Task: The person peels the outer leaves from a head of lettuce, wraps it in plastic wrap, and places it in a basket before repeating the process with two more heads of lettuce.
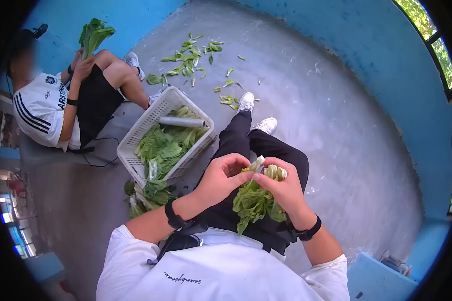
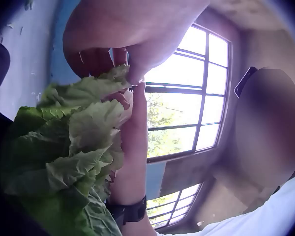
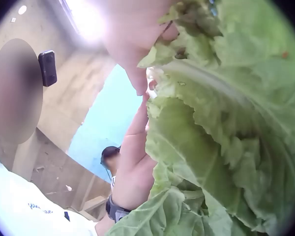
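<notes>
A bunch of leafy lettuce (image 1: 256, 200) hangs leaves-down over the lap, its pale cut stems (image 1: 275, 173) turned up. My right hand (image 1: 286, 193) grips the bunch near the stem end, thumb across the front. With thumb and fingers, my left hand (image 1: 228, 175) pinches a leaf by its whitish base (image 1: 256, 162) at the bunch's left side. The two thumb tips come close together there. In the left wrist view, ruffled lettuce leaves (image 2: 88, 142) spread below the left hand (image 2: 132, 29). Broad lettuce leaves (image 3: 211, 132) cover much of the right wrist view.
A white plastic basket (image 1: 144, 120) stands to the left, holding greens and a pale roll (image 1: 182, 122). More greens (image 1: 155, 194) lie beside its near corner. Loose leaves (image 1: 188, 60) are scattered over the floor ahead. Another person (image 1: 40, 108) sits at left, holding a leafy bunch (image 1: 94, 37).
</notes>
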Demonstrator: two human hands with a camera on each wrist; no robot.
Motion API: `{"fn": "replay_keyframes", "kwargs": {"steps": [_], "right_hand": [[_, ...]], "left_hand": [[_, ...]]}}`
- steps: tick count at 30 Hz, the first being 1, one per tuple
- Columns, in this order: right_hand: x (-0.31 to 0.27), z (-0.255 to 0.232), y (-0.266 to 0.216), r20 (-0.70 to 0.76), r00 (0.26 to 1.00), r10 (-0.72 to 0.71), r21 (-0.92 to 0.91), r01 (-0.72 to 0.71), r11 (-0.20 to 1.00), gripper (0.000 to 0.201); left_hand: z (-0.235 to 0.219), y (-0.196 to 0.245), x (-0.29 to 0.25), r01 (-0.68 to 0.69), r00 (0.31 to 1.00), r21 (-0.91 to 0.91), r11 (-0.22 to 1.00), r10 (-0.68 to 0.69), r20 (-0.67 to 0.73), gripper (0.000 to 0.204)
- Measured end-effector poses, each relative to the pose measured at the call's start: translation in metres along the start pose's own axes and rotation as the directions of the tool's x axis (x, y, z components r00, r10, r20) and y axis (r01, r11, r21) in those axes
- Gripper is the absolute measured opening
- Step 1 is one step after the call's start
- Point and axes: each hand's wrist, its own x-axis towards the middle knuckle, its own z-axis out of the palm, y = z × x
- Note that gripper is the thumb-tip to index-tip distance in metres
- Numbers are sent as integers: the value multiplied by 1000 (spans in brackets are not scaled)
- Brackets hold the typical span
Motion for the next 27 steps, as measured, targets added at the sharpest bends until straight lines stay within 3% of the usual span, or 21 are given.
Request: {"fn": "replay_keyframes", "kwargs": {"steps": [2,4,8,12,14,22,25,27], "right_hand": [[5,-2,0,21,999,-25,-39,26,999,23],[-12,0,-1,24,999,41,-13,-41,999,22],[4,-1,2,40,999,0,-66,3,998,19],[0,-1,-12,63,995,-82,-295,97,950,16],[1,-4,-17,101,988,-115,-405,146,903,16],[-6,-7,-33,224,970,-88,-522,196,830,15],[-7,-12,-29,224,970,-91,-547,203,812,13],[-6,-19,-26,183,980,-74,-527,161,834,12]], "left_hand": [[-1,2,4,-75,997,52,996,76,-7,19],[8,5,-12,-73,997,176,982,71,15,18],[3,24,-5,-190,981,416,889,188,47,15],[-3,30,-7,-214,975,521,826,210,67,14],[-7,43,-6,-243,969,606,758,211,125,13],[-18,62,-15,-417,907,784,460,261,329,16],[-22,63,-15,-387,903,857,339,325,280,10],[-35,69,-13,-270,943,805,528,316,109,9]]}}
